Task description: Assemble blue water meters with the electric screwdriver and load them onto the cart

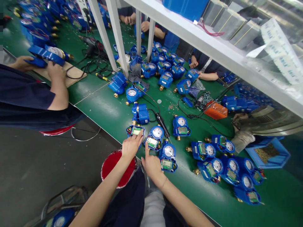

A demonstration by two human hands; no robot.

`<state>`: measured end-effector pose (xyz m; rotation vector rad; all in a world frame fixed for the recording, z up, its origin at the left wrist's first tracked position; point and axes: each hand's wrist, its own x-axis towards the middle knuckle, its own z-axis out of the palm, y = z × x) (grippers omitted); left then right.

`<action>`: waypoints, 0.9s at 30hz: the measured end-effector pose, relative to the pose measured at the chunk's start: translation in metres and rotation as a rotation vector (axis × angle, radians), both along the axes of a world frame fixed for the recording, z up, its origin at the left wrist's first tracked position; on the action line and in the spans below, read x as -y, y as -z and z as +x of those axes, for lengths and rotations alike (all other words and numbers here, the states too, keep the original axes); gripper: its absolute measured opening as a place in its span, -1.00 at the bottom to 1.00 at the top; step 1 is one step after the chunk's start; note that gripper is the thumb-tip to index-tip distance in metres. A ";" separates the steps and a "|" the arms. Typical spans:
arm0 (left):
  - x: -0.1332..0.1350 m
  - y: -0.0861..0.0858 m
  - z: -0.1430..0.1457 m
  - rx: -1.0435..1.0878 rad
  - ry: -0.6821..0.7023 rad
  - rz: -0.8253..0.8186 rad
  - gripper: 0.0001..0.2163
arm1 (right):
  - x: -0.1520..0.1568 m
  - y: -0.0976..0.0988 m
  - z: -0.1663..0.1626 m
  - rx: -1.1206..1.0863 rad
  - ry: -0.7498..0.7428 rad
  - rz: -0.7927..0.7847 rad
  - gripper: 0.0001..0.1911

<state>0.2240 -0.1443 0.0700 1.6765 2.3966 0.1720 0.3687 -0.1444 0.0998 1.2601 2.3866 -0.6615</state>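
My left hand (131, 147) reaches forward with its fingers out, fingertips on the display of a blue water meter (136, 130) whose lid is off. With its index finger pointed and thumb apart, my right hand (152, 164) touches the lower edge of the display board on a second opened water meter (157, 132). Neither hand grips anything. Just right of it lies a third opened meter (169, 152) with digits on its screen. A black electric screwdriver (163, 123) rests on the green table behind these meters.
Several opened meters (230, 170) stand grouped at right, near a blue bin of screws (267, 154) and an orange box (216, 110). White shelf posts (119, 41) rise from the table. A co-worker's hands (56, 72) hold a meter at left. A red stool (118, 168) is below.
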 end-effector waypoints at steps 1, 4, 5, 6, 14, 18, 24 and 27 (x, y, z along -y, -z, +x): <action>0.000 0.001 0.000 -0.007 0.003 0.001 -0.54 | 0.000 0.000 0.000 -0.011 0.021 -0.019 -0.19; 0.000 0.003 -0.001 -0.026 0.006 0.007 -0.54 | 0.001 0.001 0.001 -0.063 0.079 -0.091 -0.17; 0.000 0.004 -0.001 -0.032 0.006 0.009 -0.55 | 0.001 0.001 0.001 -0.081 0.092 -0.108 -0.17; 0.000 0.004 -0.001 -0.038 0.006 0.011 -0.55 | 0.001 0.001 0.002 -0.092 0.105 -0.118 -0.18; -0.001 0.006 0.000 -0.093 0.002 0.029 -0.56 | 0.003 0.011 0.002 -0.121 0.156 -0.120 -0.17; -0.001 0.012 -0.002 -0.113 0.010 0.030 -0.55 | 0.004 0.016 0.001 -0.133 0.176 -0.140 -0.19; -0.001 0.016 -0.003 -0.132 0.036 0.021 -0.55 | 0.004 0.017 -0.002 -0.125 0.203 -0.172 -0.17; -0.002 0.013 -0.004 -0.146 0.043 0.036 -0.56 | 0.003 0.016 -0.003 -0.121 0.208 -0.194 -0.16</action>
